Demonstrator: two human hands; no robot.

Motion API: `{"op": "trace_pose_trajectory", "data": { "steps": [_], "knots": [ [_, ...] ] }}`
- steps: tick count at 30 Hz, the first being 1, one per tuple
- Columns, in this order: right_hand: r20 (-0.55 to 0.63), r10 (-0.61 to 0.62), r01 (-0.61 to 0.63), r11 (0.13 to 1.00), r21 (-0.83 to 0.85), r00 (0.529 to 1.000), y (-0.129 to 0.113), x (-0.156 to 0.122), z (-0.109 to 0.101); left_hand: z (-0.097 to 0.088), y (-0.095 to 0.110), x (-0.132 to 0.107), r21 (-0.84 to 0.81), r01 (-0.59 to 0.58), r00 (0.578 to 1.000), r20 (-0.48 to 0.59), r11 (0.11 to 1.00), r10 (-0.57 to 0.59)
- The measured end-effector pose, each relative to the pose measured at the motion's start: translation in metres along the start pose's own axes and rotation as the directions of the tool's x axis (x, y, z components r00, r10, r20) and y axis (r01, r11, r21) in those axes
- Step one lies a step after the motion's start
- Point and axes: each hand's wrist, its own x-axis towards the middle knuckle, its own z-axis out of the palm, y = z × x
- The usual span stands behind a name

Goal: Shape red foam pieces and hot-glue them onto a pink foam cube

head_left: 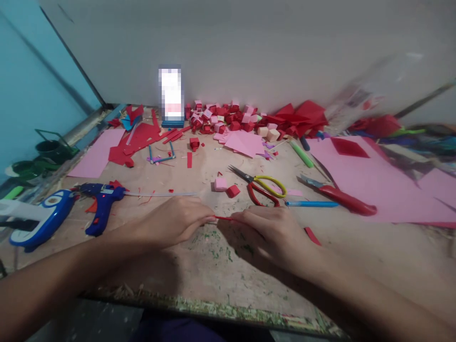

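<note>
Over the front middle of the table, my left hand and my right hand pinch the two ends of a narrow red paper strip. It shows nearly edge-on, so its full shape is hidden. Just beyond the fingers sit a pink paper cube and a small red paper piece. Scissors with yellow and red handles lie past my right hand. A blue glue gun with a clear glue stick rests left of my left hand.
A heap of pink and red paper cubes lies at the back beside a phone on a stand. To the right are red-handled shears, a blue pen-like stick and pink sheets. A blue-white tool stands left.
</note>
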Motion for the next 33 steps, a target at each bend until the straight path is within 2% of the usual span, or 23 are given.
{"op": "trace_pose_trajectory", "data": {
  "steps": [7, 12, 15, 24, 30, 33],
  "knots": [
    [-0.06, 0.032, -0.031, 0.999, 0.016, 0.998, 0.015, 0.001, -0.014, -0.01, -0.005, 0.002, -0.065, 0.14, 0.99, -0.028, 0.988, -0.142],
    [-0.169, 0.052, -0.057, 0.998, -0.025, 0.984, 0.025, 0.001, -0.027, -0.023, -0.006, 0.003, -0.083, 0.186, 0.972, -0.131, 0.979, -0.195],
    [-0.191, 0.093, -0.098, 0.995, -0.017, 0.977, 0.029, 0.002, -0.033, -0.027, -0.003, 0.005, -0.106, 0.233, 0.958, -0.147, 0.967, -0.247],
    [-0.146, 0.282, -0.278, 0.959, 0.046, 0.948, 0.043, 0.008, -0.036, -0.024, -0.002, 0.007, -0.215, 0.353, 0.903, -0.176, 0.911, -0.392],
    [-0.119, 0.294, -0.28, 0.952, 0.123, 0.948, 0.038, 0.007, -0.037, -0.025, -0.002, 0.006, -0.252, 0.357, 0.891, -0.198, 0.9, -0.409],
    [-0.117, 0.286, -0.271, 0.954, 0.131, 0.951, 0.033, 0.006, -0.038, -0.024, -0.004, 0.008, -0.34, 0.373, 0.856, -0.233, 0.863, -0.461]
  ]
}}
